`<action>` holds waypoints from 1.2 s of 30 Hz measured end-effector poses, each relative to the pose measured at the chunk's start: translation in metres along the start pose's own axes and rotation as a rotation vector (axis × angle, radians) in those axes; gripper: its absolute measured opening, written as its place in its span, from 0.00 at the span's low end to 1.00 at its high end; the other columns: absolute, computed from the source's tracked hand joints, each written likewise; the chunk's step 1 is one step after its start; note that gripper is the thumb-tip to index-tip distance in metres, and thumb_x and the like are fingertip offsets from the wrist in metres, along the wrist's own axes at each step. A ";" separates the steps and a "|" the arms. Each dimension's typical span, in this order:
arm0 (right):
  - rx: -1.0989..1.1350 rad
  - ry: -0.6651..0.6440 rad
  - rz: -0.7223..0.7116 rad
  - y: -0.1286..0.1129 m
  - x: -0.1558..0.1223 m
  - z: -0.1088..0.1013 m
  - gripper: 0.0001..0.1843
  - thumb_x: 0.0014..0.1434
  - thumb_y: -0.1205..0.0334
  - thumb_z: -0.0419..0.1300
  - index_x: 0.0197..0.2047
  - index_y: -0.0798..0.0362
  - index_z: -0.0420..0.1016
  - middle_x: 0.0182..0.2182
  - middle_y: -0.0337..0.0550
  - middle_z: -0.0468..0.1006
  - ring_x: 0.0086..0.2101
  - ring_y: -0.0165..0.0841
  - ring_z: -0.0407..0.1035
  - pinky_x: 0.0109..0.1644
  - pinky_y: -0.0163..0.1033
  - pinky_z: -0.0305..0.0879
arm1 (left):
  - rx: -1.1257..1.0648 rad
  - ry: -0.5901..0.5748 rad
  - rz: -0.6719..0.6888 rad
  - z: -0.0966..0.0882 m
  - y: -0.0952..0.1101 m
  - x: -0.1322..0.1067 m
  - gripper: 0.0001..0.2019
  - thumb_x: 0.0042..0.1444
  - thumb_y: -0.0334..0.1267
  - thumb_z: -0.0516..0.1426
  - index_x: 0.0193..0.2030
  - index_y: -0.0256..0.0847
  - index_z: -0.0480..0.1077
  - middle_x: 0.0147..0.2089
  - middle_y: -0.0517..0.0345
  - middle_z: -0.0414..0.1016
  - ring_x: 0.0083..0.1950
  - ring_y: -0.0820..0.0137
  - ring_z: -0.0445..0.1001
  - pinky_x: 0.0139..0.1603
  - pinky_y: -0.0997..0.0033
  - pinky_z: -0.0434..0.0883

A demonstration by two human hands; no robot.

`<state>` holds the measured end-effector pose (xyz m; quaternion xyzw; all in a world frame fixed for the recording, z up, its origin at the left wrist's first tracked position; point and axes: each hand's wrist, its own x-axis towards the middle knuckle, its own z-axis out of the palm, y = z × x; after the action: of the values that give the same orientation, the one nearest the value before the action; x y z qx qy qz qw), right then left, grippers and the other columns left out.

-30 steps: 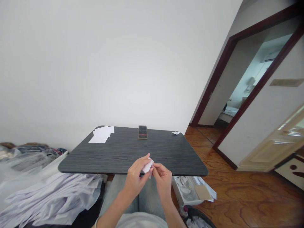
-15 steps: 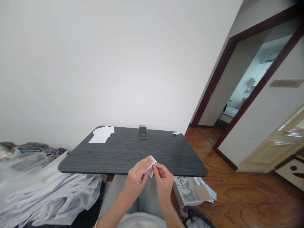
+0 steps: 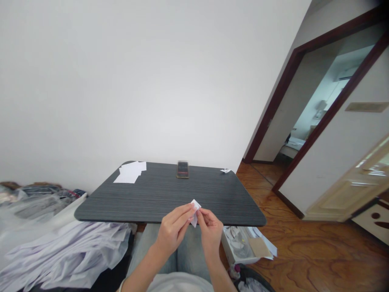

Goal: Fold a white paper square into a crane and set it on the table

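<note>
A small folded piece of white paper (image 3: 195, 219) is held between my two hands, just over the near edge of the dark table. My left hand (image 3: 174, 227) is closed on its left side, with the fingertips pressed against the paper. On the other side, my right hand (image 3: 210, 228) pinches the paper between thumb and forefinger. Part of the paper is hidden behind my fingers. At the table's far right corner lies a small folded white paper figure (image 3: 225, 170). Several white paper sheets (image 3: 129, 173) overlap at the far left.
The dark wood-grain table (image 3: 158, 192) stands against a white wall. A phone-like device (image 3: 182, 169) leans upright near its back edge. White cloth in plastic (image 3: 75, 253) is heaped at left. An open box (image 3: 240, 245) sits on the floor at right, beside a dark bag (image 3: 252, 280).
My left fingers have shifted slightly down and left along the folded paper, and more of its pointed upper end shows. My right hand has barely moved.
</note>
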<state>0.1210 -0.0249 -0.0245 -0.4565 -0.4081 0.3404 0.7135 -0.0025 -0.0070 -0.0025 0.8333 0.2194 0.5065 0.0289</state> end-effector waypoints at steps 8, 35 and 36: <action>-0.014 -0.042 0.028 -0.002 0.001 0.000 0.10 0.48 0.58 0.60 0.30 0.57 0.73 0.24 0.43 0.77 0.26 0.34 0.71 0.31 0.36 0.67 | 0.008 -0.059 0.039 -0.001 -0.001 0.001 0.20 0.56 0.27 0.47 0.56 0.40 0.60 0.52 0.46 0.67 0.54 0.63 0.65 0.50 0.60 0.67; 0.276 -0.230 0.360 -0.007 0.004 0.004 0.11 0.44 0.56 0.63 0.23 0.57 0.73 0.16 0.37 0.73 0.17 0.26 0.63 0.21 0.31 0.60 | -0.512 -0.047 -0.489 0.003 -0.014 0.007 0.14 0.51 0.37 0.56 0.45 0.39 0.70 0.43 0.49 0.73 0.45 0.64 0.70 0.46 0.63 0.66; 0.275 -0.235 0.369 -0.007 0.004 0.004 0.11 0.44 0.56 0.63 0.24 0.57 0.73 0.16 0.37 0.73 0.17 0.26 0.63 0.21 0.31 0.60 | -0.503 -0.051 -0.507 0.003 -0.014 0.007 0.13 0.51 0.38 0.55 0.44 0.39 0.70 0.42 0.50 0.74 0.42 0.65 0.71 0.44 0.64 0.67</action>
<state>0.1201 -0.0225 -0.0159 -0.3792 -0.3477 0.5679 0.6425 -0.0017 0.0088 -0.0020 0.7317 0.2868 0.5003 0.3634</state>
